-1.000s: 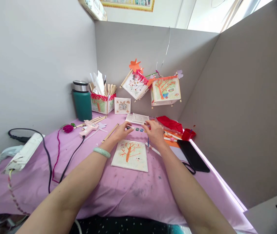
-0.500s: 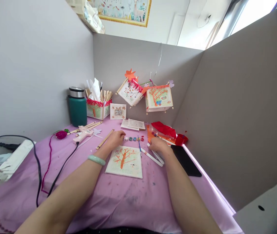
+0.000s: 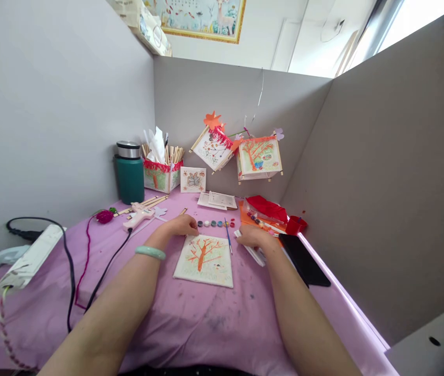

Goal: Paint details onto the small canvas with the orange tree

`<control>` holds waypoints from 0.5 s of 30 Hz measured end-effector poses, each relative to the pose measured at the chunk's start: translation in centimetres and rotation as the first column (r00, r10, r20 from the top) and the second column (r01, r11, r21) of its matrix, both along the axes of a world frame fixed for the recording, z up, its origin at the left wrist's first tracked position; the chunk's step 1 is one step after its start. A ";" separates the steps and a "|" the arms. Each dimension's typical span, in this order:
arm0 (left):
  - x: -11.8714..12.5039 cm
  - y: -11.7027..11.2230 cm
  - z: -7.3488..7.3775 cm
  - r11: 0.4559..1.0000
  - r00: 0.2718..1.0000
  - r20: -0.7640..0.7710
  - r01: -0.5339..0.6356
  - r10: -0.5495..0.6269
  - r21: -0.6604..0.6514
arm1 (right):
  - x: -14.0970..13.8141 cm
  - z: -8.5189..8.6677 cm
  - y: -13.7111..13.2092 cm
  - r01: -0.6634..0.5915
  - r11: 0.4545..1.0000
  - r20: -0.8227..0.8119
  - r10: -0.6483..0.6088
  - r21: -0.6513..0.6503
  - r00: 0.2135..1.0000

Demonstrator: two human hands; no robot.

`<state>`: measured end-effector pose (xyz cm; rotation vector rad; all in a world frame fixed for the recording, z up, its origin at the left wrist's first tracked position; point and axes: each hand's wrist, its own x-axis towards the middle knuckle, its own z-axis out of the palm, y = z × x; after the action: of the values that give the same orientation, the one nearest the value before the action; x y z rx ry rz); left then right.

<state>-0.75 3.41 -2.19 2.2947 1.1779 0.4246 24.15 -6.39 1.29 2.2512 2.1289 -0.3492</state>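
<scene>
A square panel painted with an orange tree [image 3: 204, 254] lies flat on the purple cloth between my forearms. Just beyond it runs a strip of small paint pots [image 3: 216, 223]. My left hand [image 3: 178, 227], a green bangle on its wrist, rests at the panel's far left corner, its curled fingers closed on the strip's left end. A thin blue brush [image 3: 228, 236] lies loose by the panel's right edge. My right hand [image 3: 253, 237] lies palm down on some white pens [image 3: 256, 255] to the right; its grip is hidden.
A black phone [image 3: 303, 259] and a red cup [image 3: 295, 225] sit at the right. A pink glue gun [image 3: 140, 216], black cables, a green flask [image 3: 130, 175] and a stick box [image 3: 162, 169] fill the left and back. Two paper lanterns [image 3: 259, 156] hang overhead.
My right hand has put the blue brush down and moved right onto the white pens. The paint pot strip now lies closer to the panel. The view has tilted upward.
</scene>
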 end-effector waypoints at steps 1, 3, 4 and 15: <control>0.1 0.0 0.0 1.000 1.000 -0.004 0.004 -0.004 0.000 | 0.1 -0.1 0.2 0.015 0.999 -0.001 -0.015 0.043 1.000; 0.2 -0.1 0.1 1.000 1.000 -0.005 0.004 -0.004 0.013 | 0.1 -0.5 0.8 0.046 0.991 -0.010 -0.045 0.128 0.999; 0.3 -0.2 0.1 1.000 1.000 -0.004 0.001 -0.001 0.024 | 0.0 -0.8 1.1 0.058 0.985 -0.018 -0.056 0.163 0.998; 0.7 -0.6 0.1 0.998 0.998 0.045 -0.054 0.053 0.027 | -2.0 -3.5 2.4 0.173 0.942 -0.179 -0.124 0.288 0.976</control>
<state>-0.05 2.85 -2.09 2.2697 1.2209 0.5124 22.15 -3.99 -2.24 2.6462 2.2267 -0.2252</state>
